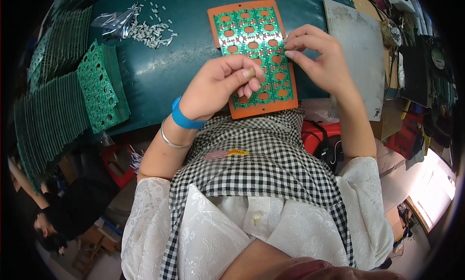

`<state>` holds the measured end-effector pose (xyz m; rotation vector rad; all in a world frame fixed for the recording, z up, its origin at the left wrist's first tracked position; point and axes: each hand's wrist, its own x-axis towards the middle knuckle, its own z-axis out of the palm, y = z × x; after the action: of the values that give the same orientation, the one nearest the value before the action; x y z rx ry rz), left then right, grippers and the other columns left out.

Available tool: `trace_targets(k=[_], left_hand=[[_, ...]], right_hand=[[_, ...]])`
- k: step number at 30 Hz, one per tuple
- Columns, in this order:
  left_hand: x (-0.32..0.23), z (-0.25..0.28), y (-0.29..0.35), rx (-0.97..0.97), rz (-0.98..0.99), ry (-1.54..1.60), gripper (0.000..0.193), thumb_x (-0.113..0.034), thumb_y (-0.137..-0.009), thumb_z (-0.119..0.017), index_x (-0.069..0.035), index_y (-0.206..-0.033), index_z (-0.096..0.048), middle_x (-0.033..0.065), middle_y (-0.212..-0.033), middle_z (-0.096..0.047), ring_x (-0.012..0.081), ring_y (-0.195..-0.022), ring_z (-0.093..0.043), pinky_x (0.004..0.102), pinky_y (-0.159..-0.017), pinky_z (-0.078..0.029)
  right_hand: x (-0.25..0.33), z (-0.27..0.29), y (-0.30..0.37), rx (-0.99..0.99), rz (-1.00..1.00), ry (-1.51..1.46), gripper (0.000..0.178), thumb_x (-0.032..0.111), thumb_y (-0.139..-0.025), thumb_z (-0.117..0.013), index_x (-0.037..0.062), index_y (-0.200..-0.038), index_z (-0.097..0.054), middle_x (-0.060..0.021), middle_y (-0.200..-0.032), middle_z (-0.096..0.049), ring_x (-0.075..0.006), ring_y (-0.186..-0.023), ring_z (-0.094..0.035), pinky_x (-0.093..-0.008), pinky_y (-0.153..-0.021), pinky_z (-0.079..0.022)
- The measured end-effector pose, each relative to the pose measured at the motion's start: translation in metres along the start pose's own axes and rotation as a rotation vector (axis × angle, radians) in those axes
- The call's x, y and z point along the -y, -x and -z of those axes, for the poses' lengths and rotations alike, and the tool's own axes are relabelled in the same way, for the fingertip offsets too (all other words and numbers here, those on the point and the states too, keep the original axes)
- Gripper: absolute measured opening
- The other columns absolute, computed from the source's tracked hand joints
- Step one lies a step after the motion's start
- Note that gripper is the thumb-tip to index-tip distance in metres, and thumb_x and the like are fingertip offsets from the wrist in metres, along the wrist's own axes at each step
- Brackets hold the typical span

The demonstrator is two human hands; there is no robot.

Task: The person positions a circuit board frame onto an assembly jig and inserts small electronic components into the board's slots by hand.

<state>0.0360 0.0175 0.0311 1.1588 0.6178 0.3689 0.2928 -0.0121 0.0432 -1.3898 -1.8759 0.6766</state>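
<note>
A green circuit board panel (pixel 249 30) with rows of round openings lies on an orange backing plate (pixel 286 103) at the table's front edge. My left hand (pixel 227 79) is closed above the panel's lower left part, thumb against curled fingers; whatever is inside them is hidden. A blue band and a silver bangle circle that wrist. At the panel's right edge, the thumb and fingertips of my right hand (pixel 317 54) come together in a pinch. Anything between them is too small to make out. Small pale parts sit along the panel near those fingertips.
Small white parts (pixel 147 33) lie heaped beside a clear plastic bag (pixel 112 24) at the far left. Stacked green boards (pixel 99 81) stand along the left side. A grey panel (pixel 356 57) lies right of my right hand. Another person (pixel 82 202) is at lower left.
</note>
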Motion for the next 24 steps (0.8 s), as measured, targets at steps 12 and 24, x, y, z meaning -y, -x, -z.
trace_targets(k=[12,24], left_hand=[[0.002,-0.017,-0.013,-0.191,-0.01,0.657,0.02,-0.01,-0.098,-0.055,0.001,-0.114,-0.059,0.004,-0.091,-0.064,0.009,-0.075,-0.057,0.0194,-0.064,-0.044],[0.004,-0.006,-0.006,-0.231,-0.151,0.499,0.033,0.001,-0.094,-0.056,0.004,-0.126,-0.047,0.0149,-0.12,-0.063,0.0193,-0.102,-0.066,0.0258,-0.084,-0.054]], right_hand=[[0.049,-0.031,-0.006,-0.233,0.4,0.146,0.022,0.001,-0.063,-0.077,0.0045,-0.081,-0.065,-0.0071,-0.09,-0.064,-0.0271,-0.085,-0.065,-0.0355,-0.07,-0.053],[0.019,-0.012,0.009,-0.103,0.101,0.015,0.011,0.001,-0.075,-0.069,0.0013,-0.08,-0.06,-0.0098,-0.091,-0.063,-0.028,-0.086,-0.063,-0.0352,-0.072,-0.053]])
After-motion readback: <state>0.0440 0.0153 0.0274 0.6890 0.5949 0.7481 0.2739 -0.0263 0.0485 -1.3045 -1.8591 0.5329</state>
